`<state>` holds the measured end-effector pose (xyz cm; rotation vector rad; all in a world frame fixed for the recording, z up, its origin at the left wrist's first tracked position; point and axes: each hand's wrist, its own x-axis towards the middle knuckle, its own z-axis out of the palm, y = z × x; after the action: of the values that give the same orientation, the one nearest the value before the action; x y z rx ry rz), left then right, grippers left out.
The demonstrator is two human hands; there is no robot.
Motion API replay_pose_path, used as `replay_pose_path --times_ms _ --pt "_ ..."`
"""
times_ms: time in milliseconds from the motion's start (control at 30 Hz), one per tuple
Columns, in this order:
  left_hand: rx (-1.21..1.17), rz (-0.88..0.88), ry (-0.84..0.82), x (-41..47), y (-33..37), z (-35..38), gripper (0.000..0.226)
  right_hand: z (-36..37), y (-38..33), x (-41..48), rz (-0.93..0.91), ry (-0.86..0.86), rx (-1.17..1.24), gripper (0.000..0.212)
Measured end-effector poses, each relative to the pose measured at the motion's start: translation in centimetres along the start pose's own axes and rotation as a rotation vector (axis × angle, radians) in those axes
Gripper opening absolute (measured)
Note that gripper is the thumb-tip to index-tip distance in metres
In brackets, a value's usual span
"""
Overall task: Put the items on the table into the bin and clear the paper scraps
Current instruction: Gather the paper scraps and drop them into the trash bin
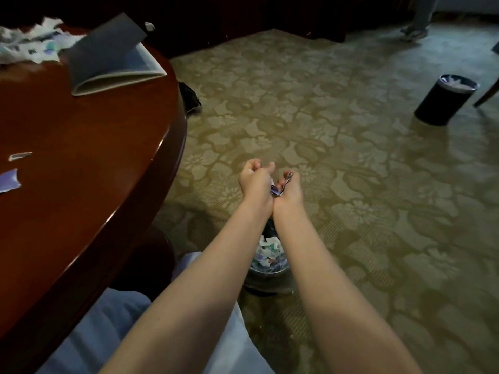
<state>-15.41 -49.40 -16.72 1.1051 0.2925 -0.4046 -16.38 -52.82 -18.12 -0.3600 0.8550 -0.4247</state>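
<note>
My left hand point(255, 179) and my right hand point(291, 186) are stretched out side by side over the carpet, wrists touching, fingers curled. Between them they pinch torn paper scraps point(280, 186), purple and white. Below my forearms stands a small bin point(270, 268) on the floor, holding several paper scraps. On the round brown table point(89, 157) at the left lie a folded grey booklet point(110, 60), a pile of torn paper point(29, 44) at the far edge, and two loose scraps point(9, 179) near the left border.
A second dark bin point(445, 102) with paper in it stands on the carpet at the right, next to a chair leg point(487, 95). Another person's leg and shoe point(415, 31) are at the far right. A dark bag point(190, 97) lies by the table.
</note>
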Motion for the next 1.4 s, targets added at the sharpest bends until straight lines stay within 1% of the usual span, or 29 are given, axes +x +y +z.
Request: replay_pose_path --times_ms 133,300,333,433,567,600,667,800,833,867,900,933,967,1000,1033,1100,1133,1200,1333,1400 --pt "0.051 -0.048 0.034 1.9 -2.5 -0.3 0.037 -1.6 0.7 2.6 0.024 0.080 -0.079 0.036" --pt "0.086 -0.148 0.067 4.0 -5.3 -1.3 0.033 -3.6 2.5 6.1 0.087 0.145 -0.126 0.028" --pt "0.090 -0.160 0.070 4.4 -5.8 -1.6 0.032 -4.1 2.9 7.0 0.102 0.152 -0.130 0.028" --pt "0.143 -0.194 0.080 5.4 -7.1 -2.2 0.032 -5.5 4.1 8.9 0.157 0.100 -0.210 0.027" --pt "0.195 -0.271 0.120 6.8 -8.8 -2.9 0.027 -7.0 5.6 11.0 0.218 0.228 -0.153 0.018" --pt "0.205 -0.294 0.134 7.1 -9.2 -3.1 0.025 -7.3 5.8 11.3 0.235 0.246 -0.166 0.018" --pt "0.240 -0.341 0.153 7.8 -10.1 -3.4 0.020 -7.4 5.9 11.4 0.263 0.300 -0.190 0.029" --pt "0.346 -0.459 0.232 9.0 -11.5 -4.2 0.021 -8.7 6.7 11.8 0.349 0.350 -0.150 0.041" --pt "0.359 -0.480 0.250 9.2 -11.8 -4.5 0.018 -9.2 7.4 12.2 0.343 0.331 -0.195 0.040" --pt "0.362 -0.502 0.261 9.2 -11.9 -4.6 0.014 -9.8 8.3 13.1 0.329 0.272 -0.201 0.035" --pt "0.351 -0.520 0.271 9.3 -11.9 -4.7 0.011 -10.5 9.0 14.8 0.370 0.216 -0.186 0.031" --pt "0.338 -0.534 0.278 9.5 -12.0 -4.8 0.010 -10.9 9.4 15.5 0.381 0.239 -0.219 0.032" --pt "0.331 -0.548 0.281 9.8 -12.3 -5.0 0.011 -11.1 9.6 15.7 0.405 0.314 -0.196 0.039" --pt "0.333 -0.562 0.278 10.0 -12.5 -5.3 0.012 -10.7 9.2 15.2 0.403 0.382 -0.265 0.047" --pt "0.341 -0.578 0.272 10.3 -12.7 -5.4 0.013 -10.1 8.5 14.6 0.447 0.440 -0.233 0.050" --pt "0.345 -0.601 0.265 10.8 -12.9 -5.6 0.014 -9.9 8.2 15.0 0.496 0.474 -0.207 0.049" --pt "0.347 -0.609 0.271 11.0 -13.0 -5.7 0.015 -9.9 8.3 15.2 0.497 0.468 -0.226 0.050" --pt "0.338 -0.616 0.268 11.3 -13.3 -5.9 0.020 -9.9 8.3 15.2 0.514 0.436 -0.167 0.052" --pt "0.306 -0.637 0.244 11.5 -13.3 -6.5 0.027 -10.0 7.4 14.5 0.552 0.404 -0.096 0.047" --pt "0.314 -0.649 0.233 11.5 -13.3 -6.8 0.028 -10.3 7.2 14.5 0.555 0.467 -0.089 0.046"
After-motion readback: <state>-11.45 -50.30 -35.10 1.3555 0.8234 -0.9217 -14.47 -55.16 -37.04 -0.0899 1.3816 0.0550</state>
